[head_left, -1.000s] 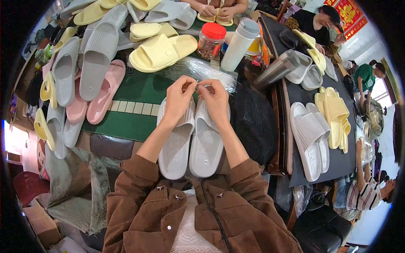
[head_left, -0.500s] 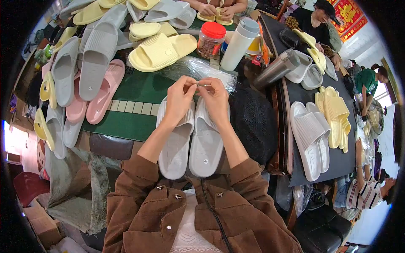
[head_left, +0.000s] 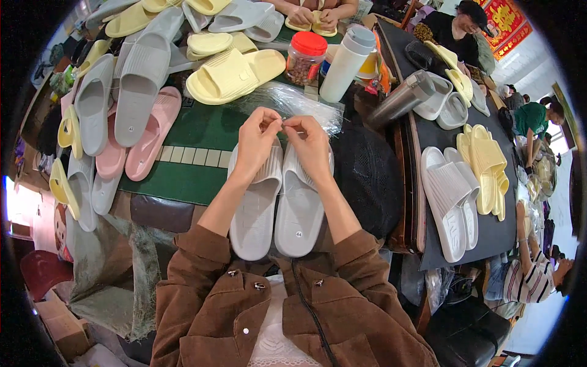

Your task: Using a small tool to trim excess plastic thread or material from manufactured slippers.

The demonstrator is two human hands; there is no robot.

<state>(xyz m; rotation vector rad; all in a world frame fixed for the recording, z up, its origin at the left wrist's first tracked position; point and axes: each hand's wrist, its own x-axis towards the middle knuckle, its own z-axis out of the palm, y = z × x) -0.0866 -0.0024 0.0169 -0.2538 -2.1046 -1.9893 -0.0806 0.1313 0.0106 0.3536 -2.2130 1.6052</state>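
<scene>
A pair of grey slippers (head_left: 278,202) lies side by side on the near tabletop (head_left: 195,153), toes pointing away, likely kept matched. Above their toes the left hand (head_left: 257,142) and right hand (head_left: 312,147) meet, fingertips pinched together on something too small to tell, just before crumpled clear plastic (head_left: 293,101).

Matt, ribbed foam-like grey slippers (head_left: 278,202) — beside glossy, crinkled clear plastic film (head_left: 290,101) on green felt-like mat (head_left: 195,153).

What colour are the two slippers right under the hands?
The pair of slippers is pale grey, with ribbed straps. The head view, the only one, shows them clearly.
</scene>
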